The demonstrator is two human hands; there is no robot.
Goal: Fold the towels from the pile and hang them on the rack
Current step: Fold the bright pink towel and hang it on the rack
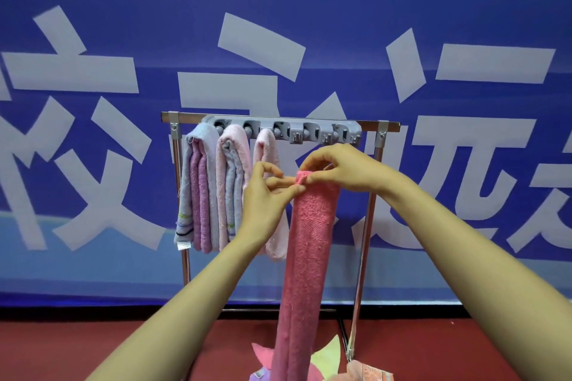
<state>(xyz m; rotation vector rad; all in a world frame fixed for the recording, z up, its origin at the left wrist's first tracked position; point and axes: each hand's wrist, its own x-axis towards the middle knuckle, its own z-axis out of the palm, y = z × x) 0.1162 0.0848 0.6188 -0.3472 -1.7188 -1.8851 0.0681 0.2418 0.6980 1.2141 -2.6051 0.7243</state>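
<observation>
A long folded pink towel (305, 260) hangs straight down from both my hands. My left hand (267, 195) and my right hand (343, 168) pinch its top end together, just below and in front of the grey hook strip (328, 130) on the metal rack (365, 244). Three folded towels hang on the strip's left hooks: a lilac and purple one (198, 189), a pale pink and blue one (232, 182), and a light pink one (269, 148) partly hidden behind my left hand. The pile of towels (328, 362) lies at the bottom edge.
A blue banner (278, 25) with large white characters stands right behind the rack. The floor (93, 346) is red. The rack's right hooks carry nothing. Its base bar runs along the floor behind the hanging towel.
</observation>
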